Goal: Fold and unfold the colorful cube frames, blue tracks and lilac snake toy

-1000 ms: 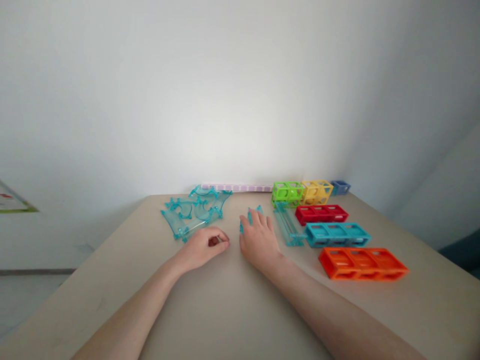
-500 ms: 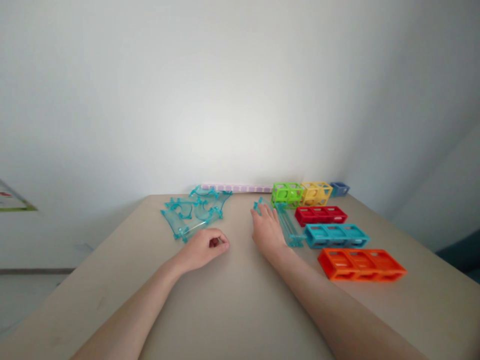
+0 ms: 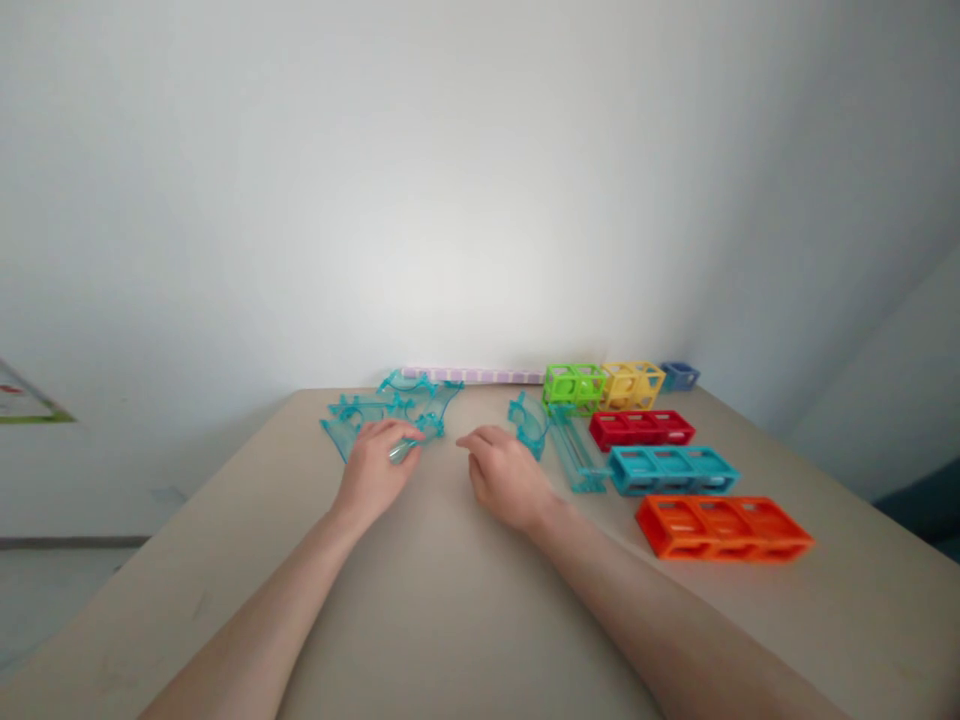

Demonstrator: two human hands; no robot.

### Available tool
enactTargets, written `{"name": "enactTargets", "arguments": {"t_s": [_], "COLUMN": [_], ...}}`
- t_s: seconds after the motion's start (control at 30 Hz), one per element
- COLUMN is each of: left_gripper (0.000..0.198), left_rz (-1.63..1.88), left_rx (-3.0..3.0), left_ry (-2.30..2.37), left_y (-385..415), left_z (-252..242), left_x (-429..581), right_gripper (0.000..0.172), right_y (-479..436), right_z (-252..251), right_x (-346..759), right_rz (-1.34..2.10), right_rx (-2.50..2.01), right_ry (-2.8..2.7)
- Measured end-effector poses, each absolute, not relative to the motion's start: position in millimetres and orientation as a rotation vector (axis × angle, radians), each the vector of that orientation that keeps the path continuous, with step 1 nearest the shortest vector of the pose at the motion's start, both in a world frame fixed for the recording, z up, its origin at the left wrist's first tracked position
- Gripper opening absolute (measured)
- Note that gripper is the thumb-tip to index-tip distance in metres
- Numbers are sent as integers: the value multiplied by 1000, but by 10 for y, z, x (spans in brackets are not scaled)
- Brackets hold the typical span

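Note:
My left hand (image 3: 373, 468) reaches forward into a pile of clear teal curved track pieces (image 3: 409, 398), its fingers closed on the near edge of one piece. My right hand (image 3: 506, 478) hovers low over the beige table (image 3: 450, 600), holding nothing, fingers loosely curled and apart with the index tip pointing left. Just right of it a single teal curved piece (image 3: 527, 424) lies beside a straight clear teal track (image 3: 576, 455).
Along the right side lie an orange block (image 3: 724, 526), a teal block (image 3: 673, 469) and a red block (image 3: 641, 428). Green (image 3: 574, 386), yellow (image 3: 632, 383) and blue (image 3: 680, 376) cube frames and a purple strip (image 3: 472, 376) line the wall.
My right hand carried a curved piece to the straight track, let it go and drew back left. My left hand moved forward from a fist on the table onto the teal pile.

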State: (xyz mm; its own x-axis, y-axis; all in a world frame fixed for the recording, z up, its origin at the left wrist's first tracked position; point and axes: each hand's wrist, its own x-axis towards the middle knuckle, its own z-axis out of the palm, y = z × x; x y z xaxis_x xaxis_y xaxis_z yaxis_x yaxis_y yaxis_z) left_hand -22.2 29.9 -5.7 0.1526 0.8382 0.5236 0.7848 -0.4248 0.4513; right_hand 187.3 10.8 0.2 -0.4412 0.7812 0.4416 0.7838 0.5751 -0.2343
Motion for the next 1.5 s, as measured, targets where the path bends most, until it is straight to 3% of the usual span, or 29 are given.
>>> {"name": "enactTargets", "arguments": {"t_s": [0.17,0.3,0.57,0.73,0.87,1.0,1.5], "left_gripper": [45,41,22,24,27,23,26], "left_rz": [659,505,1035,1476,1382,1234,1374], "left_rx": [2247,2198,1976,1480,1051,959,1381], "left_ry": [2123,2155,2105,1645,1256,1111,1649], "left_y": [358,337,344,350,319,320,415], "left_z": [-105,-116,-25,5,15,-28,-98], "left_x": [-343,-298,-329,-293,-158,-79,-257], "right_gripper": [25,25,31,42,55,57,48], "right_y": [22,31,19,116,229,268,278], "right_z": [-35,-54,-44,-141,-233,-271,-301], "right_x": [1777,1789,1803,1800,1763,1742,1774], "right_rz": [178,187,242,224,170,167,167], "right_rx": [-1009,-976,-1024,-1099,-1247,-1224,-1193], "right_ry": [-2579,-2591,-2554,-2446,-2397,-2429,-2448]}}
